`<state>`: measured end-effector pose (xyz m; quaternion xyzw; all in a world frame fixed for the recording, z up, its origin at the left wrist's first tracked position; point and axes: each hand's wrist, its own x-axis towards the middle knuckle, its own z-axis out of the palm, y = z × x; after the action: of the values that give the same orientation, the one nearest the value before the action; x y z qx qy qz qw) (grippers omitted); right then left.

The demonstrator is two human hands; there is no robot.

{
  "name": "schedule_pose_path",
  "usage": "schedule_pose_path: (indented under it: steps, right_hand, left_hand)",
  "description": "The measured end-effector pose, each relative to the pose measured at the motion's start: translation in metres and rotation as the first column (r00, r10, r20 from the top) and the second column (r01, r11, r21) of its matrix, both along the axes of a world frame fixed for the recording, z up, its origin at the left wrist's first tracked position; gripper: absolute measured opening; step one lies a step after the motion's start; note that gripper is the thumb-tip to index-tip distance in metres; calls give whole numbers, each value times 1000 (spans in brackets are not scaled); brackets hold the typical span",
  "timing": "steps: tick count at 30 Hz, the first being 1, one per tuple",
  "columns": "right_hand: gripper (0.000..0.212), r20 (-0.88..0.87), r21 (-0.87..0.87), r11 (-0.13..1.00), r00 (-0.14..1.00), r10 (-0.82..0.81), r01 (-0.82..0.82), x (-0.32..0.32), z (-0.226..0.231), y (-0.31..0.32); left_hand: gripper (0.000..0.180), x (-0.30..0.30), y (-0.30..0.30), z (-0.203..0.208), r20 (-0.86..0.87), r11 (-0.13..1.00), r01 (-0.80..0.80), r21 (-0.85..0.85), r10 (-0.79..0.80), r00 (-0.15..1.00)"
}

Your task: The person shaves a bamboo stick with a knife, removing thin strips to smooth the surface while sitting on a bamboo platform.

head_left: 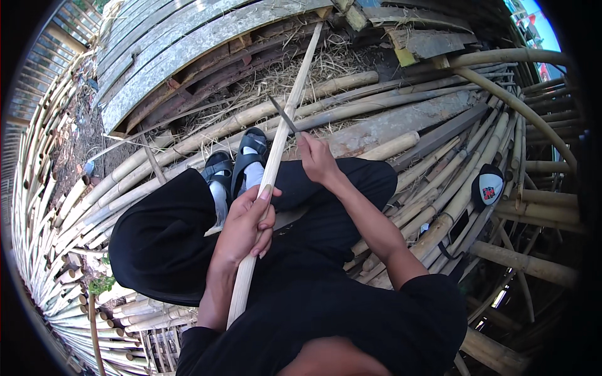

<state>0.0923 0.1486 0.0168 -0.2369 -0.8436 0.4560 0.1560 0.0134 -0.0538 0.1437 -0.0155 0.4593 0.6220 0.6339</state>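
A long pale bamboo strip (pixel 273 161) runs slantwise from beside my left upper arm up to the edge of the wooden platform. My left hand (pixel 252 220) is closed round its lower part, thumb lying along the top. In my right hand (pixel 315 158) is a knife (pixel 285 117) with a dark, narrow blade. The blade crosses the strip a good way above my left hand; whether it cuts into the wood I cannot tell. My right fingers wrap the handle and hide most of it.
A plank platform (pixel 182 59) with a ragged edge stands ahead. Bamboo poles (pixel 338 88) lie across the ground by my sandalled feet (pixel 233 164), with more stacked at both sides. Straw and shavings (pixel 332 59) litter the ground. A black-and-white cap (pixel 488 186) rests on poles at right.
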Motion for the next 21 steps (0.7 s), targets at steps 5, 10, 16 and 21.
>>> schedule_pose_path:
  steps: [5,10,16,21]
  right_hand:
    - [31,-28,24,1000,1000,-4,4,-2,-16,18]
    - [32,-12,1,1000,1000,-6,6,-2,-10,5]
    - [32,11,10,1000,1000,5,-5,3,-19,21]
    - [35,56,-134,985,993,-102,109,-4,-22,-2]
  left_hand:
    - [29,1,4,1,7,1000,-1,-20,1,1000]
    - [28,-1,1,0,8,1000,-13,-16,13,1000]
    - [29,-1,3,1,10,1000,18,-17,-18,1000]
    - [27,-2,1,1,2,1000,-3,-30,3,1000]
